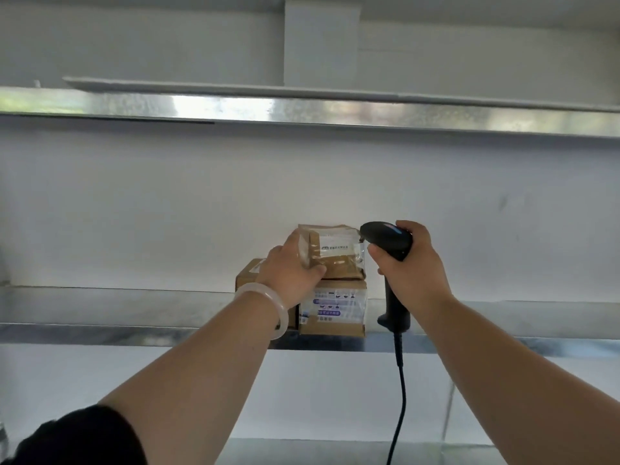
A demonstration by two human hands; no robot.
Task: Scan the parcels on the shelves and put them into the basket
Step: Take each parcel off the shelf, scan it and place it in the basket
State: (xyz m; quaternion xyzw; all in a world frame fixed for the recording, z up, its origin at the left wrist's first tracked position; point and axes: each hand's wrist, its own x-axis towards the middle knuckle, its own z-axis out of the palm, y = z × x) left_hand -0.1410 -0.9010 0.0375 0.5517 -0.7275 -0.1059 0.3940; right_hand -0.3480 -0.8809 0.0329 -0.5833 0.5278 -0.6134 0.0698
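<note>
a: from the head camera, what sits around the parcels?
b: a white wall (134,213) right behind them, a galvanised metal shelf (134,330) under them, and an upper shelf (335,110) of the same shiny sheet metal overhead. two bare forearms reach up from below and cover part of the stack.
a: where is the top parcel?
b: the top parcel (335,253) lies on a labelled box (332,310), which stands on the shelf near its front edge. a third box (248,273) stands just beside that one on the left, mostly hidden by the left hand (292,271).
a: and the hands?
b: the left hand grips the top parcel's left end, fingers over its top and thumb against its front. a pale, smooth bangle (268,303) circles that wrist. the right hand (412,266) is wrapped round the grip of a black barcode scanner (389,243). its rounded head is just beside the parcel's upper right corner; whether they touch i cannot tell. its black cable (401,397) hangs down.
a: materials?
b: brown cardboard, boxy. the top one is wrapped in glossy clear tape with a white label; the lower one carries a white and blue printed label.
</note>
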